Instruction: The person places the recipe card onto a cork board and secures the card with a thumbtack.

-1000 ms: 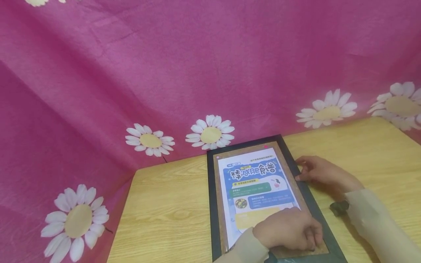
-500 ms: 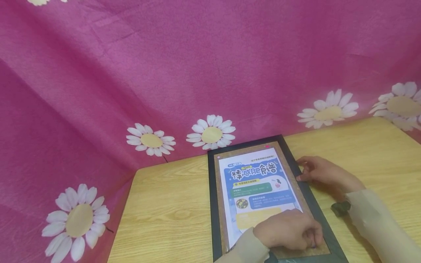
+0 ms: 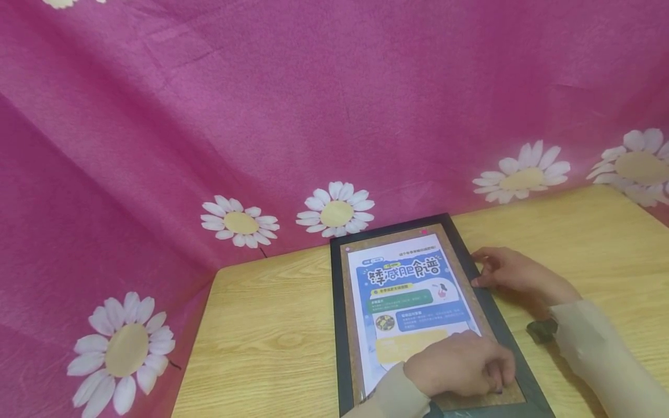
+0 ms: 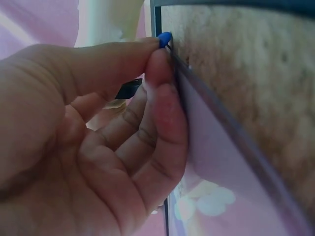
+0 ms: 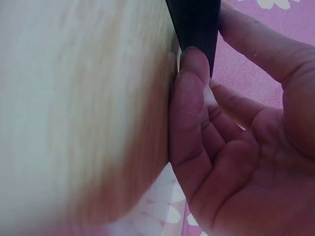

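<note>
A cork board point(image 3: 351, 325) with a black frame lies on the table, and a printed poster point(image 3: 402, 290) with blue, green and yellow panels covers most of it. Over the poster's lower right part, my left hand point(image 3: 457, 366) pinches a small blue push pin point(image 4: 165, 39) between thumb and index finger. The pin is at the poster's corner against the cork; how deep it sits is hard to tell. My right hand point(image 3: 514, 276) grips the frame's right edge, its thumb on the black frame point(image 5: 197, 29) and fingers curled beside the tabletop.
A pink push pin point(image 3: 424, 231) sits near the board's top right corner and a pale pin point(image 3: 347, 249) near its top left. Behind the wooden table point(image 3: 261, 348) hangs a pink cloth point(image 3: 313, 104) with white daisies, also on the left side.
Both hands stay in nearly the same places. My left fingers have shifted very slightly to the right at the lower right corner; the board and poster look unmoved.
</note>
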Motion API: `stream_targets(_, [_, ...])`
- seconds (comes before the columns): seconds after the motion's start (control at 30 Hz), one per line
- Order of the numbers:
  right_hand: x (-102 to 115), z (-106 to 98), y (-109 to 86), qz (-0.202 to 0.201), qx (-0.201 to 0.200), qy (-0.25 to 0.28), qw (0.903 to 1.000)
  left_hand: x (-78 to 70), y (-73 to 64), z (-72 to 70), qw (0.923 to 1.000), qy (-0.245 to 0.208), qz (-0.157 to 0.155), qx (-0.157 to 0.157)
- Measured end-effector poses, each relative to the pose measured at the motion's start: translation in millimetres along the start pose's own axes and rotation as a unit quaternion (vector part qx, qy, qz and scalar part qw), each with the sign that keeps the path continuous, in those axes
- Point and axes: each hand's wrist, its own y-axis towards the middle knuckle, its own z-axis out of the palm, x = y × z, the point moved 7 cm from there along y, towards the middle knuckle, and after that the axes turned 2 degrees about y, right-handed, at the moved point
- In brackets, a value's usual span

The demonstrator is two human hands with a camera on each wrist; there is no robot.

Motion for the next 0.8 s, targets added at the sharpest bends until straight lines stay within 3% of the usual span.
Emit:
stream_targets(0.47, [-0.1,0.2,-1.9,0.005,0.0,0.003,1.0,2.2,3.4,0.2,0.9987,-0.001,-0.043,-0.029])
stream_targets(0.8, [1.1,0.6,-3.4,0.003,-0.006,-0.005,1.0,5.9,0.1,-0.6,0.9888,-0.03,-0.14,-0.041])
